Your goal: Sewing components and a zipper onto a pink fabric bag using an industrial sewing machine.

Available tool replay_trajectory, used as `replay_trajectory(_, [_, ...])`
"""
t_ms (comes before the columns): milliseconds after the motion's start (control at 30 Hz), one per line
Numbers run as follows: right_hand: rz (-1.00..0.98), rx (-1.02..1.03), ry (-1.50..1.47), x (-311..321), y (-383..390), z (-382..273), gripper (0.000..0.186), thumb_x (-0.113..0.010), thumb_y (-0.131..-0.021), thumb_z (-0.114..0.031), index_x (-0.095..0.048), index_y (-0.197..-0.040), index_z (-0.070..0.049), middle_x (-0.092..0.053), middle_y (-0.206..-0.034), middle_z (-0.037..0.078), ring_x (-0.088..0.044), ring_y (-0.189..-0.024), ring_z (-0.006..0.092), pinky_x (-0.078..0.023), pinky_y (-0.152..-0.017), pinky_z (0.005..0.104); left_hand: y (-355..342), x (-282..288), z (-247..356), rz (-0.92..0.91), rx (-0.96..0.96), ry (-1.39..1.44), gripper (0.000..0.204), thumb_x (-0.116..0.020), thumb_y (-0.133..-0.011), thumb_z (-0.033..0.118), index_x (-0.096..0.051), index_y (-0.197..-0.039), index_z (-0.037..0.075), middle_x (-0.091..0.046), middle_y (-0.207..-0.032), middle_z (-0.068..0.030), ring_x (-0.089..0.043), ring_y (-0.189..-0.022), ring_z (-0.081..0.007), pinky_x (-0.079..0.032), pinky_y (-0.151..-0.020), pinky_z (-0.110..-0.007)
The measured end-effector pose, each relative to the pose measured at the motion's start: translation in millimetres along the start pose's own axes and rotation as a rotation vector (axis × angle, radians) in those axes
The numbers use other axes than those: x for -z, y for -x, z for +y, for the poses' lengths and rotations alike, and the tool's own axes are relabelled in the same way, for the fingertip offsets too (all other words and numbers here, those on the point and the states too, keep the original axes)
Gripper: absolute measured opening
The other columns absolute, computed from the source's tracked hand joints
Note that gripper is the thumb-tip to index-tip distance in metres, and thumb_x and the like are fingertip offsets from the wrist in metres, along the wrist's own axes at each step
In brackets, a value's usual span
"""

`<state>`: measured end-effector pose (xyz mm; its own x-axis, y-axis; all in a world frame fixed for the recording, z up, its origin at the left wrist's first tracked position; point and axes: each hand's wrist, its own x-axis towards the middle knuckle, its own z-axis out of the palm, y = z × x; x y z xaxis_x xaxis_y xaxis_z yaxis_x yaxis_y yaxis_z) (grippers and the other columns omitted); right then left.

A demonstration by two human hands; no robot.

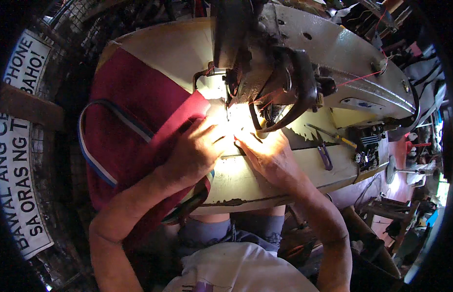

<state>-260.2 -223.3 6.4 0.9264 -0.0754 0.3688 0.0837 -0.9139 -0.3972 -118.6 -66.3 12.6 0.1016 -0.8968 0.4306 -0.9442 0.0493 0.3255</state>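
Observation:
Under a bright lamp, both hands are close to the needle area of a sewing machine [265, 73]. My left hand [197, 146] has its fingers curled at the edge of a maroon cloth [129, 97], which spreads over the left of the table. A striped strap [92, 151] in white and dark blue loops across this cloth. Just right of the needle, my right hand [270, 153] has thumb and fingers drawn together, and a speck of red shows at the tips. Glare hides what they pinch. Red thread [360, 79] runs over the machine's arm.
Right of my right hand lie thread snips [325, 153] with dark handles and a tool with a yellow handle [347, 141]. A dark mechanism [367, 151] sits at the table's right end. White signs [27, 180] hang at the left. The worn pale table [255, 182] crosses above my knees.

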Motion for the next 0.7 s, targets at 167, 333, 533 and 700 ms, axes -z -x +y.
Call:
replay_trajectory(167, [0.056, -0.031, 0.023, -11, -3, -3, 0.022, -0.073, -0.082, -0.007, -0.070, -0.103, -0.006, -0.070, -0.094, 0.013, -0.069, -0.076, 0.0282, -0.055, -0.068, 0.0375, 1, 7, -16, -0.042, -0.081, -0.024, 0.021, -0.061, -0.075, 0.006, -0.066, -0.096, 0.002, -0.062, -0.103, -0.0104, -0.060, -0.099, -0.0278, -0.052, -0.090, -0.038])
replay_trajectory(333, [0.068, -0.123, 0.023, -17, -4, -5, 0.022, -0.073, -0.081, -0.006, -0.071, -0.103, -0.006, -0.071, -0.097, 0.012, -0.069, -0.083, 0.0282, -0.055, -0.073, 0.0394, -4, 7, -23, -0.021, -0.087, 0.050, 0.020, -0.061, -0.076, 0.004, -0.065, -0.096, 0.001, -0.062, -0.102, -0.0113, -0.061, -0.100, -0.0286, -0.052, -0.090, -0.040])
replay_trajectory(533, [0.122, -0.112, 0.037, -18, -11, -8, 0.022, -0.074, -0.080, -0.004, -0.070, -0.101, -0.005, -0.070, -0.097, 0.011, -0.067, -0.087, 0.0287, -0.053, -0.078, 0.0400, -4, 2, -31, 0.034, -0.070, 0.020, 0.022, -0.064, -0.077, 0.006, -0.064, -0.098, -0.001, -0.063, -0.101, -0.0111, -0.064, -0.096, -0.0285, -0.054, -0.085, -0.039])
replay_trajectory(700, [0.154, -0.136, 0.014, -20, -13, -8, 0.019, -0.074, -0.082, -0.004, -0.070, -0.100, -0.004, -0.070, -0.096, 0.012, -0.067, -0.087, 0.0277, -0.054, -0.076, 0.0376, -4, -1, -34, 0.069, -0.069, 0.031, 0.015, -0.061, -0.077, 0.005, -0.066, -0.090, 0.003, -0.065, -0.099, -0.0098, -0.064, -0.088, -0.0260, -0.055, -0.078, -0.037])
